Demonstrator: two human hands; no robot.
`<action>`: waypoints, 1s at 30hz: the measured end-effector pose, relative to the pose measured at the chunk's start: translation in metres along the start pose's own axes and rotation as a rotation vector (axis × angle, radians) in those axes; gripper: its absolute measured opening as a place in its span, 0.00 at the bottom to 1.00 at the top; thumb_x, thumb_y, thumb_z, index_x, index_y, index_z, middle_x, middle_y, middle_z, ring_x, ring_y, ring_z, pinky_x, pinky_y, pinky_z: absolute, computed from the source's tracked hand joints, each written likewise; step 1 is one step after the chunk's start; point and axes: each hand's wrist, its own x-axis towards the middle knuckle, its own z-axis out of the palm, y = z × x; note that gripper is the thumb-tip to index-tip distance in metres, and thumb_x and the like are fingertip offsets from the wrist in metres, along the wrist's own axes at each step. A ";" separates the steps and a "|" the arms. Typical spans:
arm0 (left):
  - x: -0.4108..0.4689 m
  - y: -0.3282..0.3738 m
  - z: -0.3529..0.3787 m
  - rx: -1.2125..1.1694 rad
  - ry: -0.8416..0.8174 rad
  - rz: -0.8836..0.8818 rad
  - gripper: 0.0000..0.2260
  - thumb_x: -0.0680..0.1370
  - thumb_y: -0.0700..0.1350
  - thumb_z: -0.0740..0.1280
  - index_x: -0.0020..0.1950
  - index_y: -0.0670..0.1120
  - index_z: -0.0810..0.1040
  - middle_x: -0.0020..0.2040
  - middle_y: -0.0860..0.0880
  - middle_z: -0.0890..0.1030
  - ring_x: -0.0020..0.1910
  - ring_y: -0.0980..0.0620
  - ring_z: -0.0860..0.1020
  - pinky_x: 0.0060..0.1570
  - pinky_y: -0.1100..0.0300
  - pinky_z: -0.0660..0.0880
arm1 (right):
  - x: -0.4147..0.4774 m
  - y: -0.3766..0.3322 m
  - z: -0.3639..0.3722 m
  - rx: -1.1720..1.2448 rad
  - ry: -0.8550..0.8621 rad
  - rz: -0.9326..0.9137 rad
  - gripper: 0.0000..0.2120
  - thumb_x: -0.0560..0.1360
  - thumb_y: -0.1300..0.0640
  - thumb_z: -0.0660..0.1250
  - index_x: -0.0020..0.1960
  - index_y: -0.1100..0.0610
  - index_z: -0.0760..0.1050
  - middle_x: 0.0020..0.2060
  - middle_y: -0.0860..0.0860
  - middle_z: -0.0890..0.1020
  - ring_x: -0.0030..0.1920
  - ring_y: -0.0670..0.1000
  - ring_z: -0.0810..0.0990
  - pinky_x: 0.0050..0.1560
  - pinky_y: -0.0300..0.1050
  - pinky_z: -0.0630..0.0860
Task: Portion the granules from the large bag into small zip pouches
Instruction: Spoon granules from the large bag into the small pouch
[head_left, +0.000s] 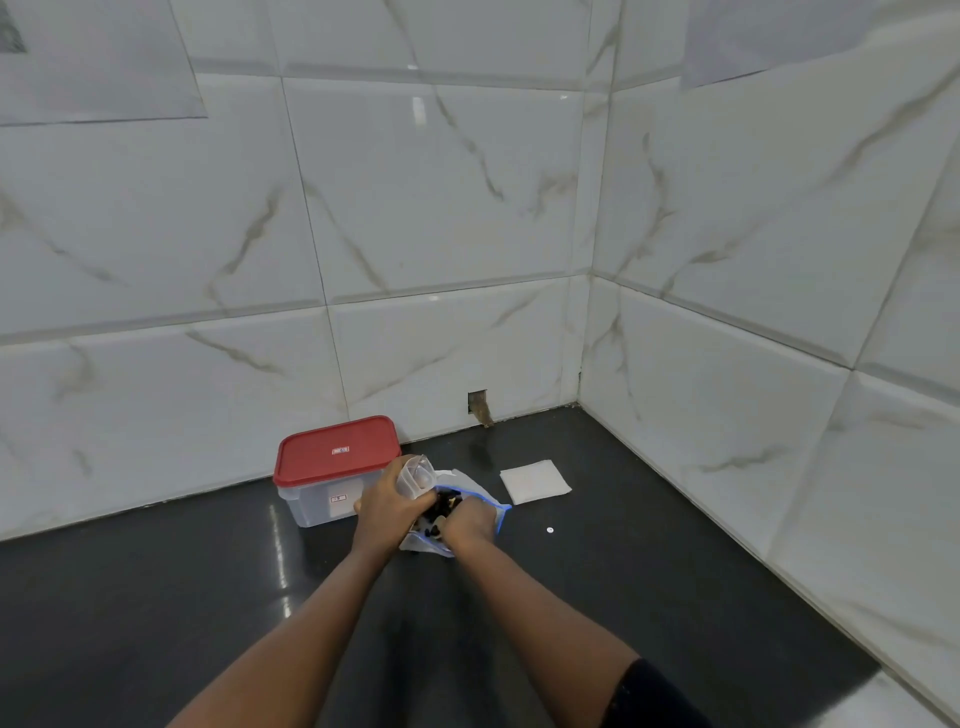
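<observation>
Our left hand (387, 512) grips a small pouch (415, 475) at the large bag (493, 506) (blue-zipped). Our right hand (470, 525) sits among the granules (441, 506); we cannot tell its grip.

Blue-zip bag (470, 483) open, dark granules (444, 506) inside; clear pouch (415, 474) beside

No legible writing anywhere. Small red-and-white sticker (340, 450) at the middle of the red lid (311, 462) of the plastic box (311, 506), print too small to read. Second sticker (338, 499) of the same kind on the box's clear front wall, equally blurred. Dark printed patch (10, 31) on a paper sheet (104, 67) stuck to the tiled wall (415, 208), top left, unreadable
</observation>
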 end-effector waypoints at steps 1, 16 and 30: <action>0.000 -0.001 -0.001 0.001 -0.003 -0.001 0.17 0.70 0.44 0.73 0.58 0.52 0.76 0.47 0.52 0.79 0.49 0.51 0.76 0.48 0.60 0.70 | 0.004 0.007 0.001 -0.086 0.010 -0.023 0.14 0.79 0.67 0.53 0.55 0.65 0.76 0.48 0.61 0.77 0.34 0.53 0.75 0.22 0.35 0.75; -0.006 -0.001 -0.011 0.031 0.023 0.024 0.18 0.70 0.44 0.74 0.59 0.49 0.76 0.46 0.52 0.79 0.46 0.54 0.76 0.41 0.69 0.67 | -0.002 0.003 0.005 -0.468 -0.188 0.089 0.14 0.80 0.65 0.56 0.36 0.63 0.72 0.31 0.58 0.76 0.44 0.60 0.82 0.58 0.56 0.78; -0.008 0.004 -0.005 0.010 0.037 0.024 0.15 0.70 0.45 0.74 0.52 0.54 0.72 0.41 0.57 0.77 0.44 0.56 0.75 0.41 0.67 0.68 | 0.016 0.016 0.010 -0.199 -0.062 0.071 0.18 0.78 0.66 0.52 0.35 0.61 0.75 0.39 0.61 0.80 0.44 0.62 0.80 0.53 0.66 0.77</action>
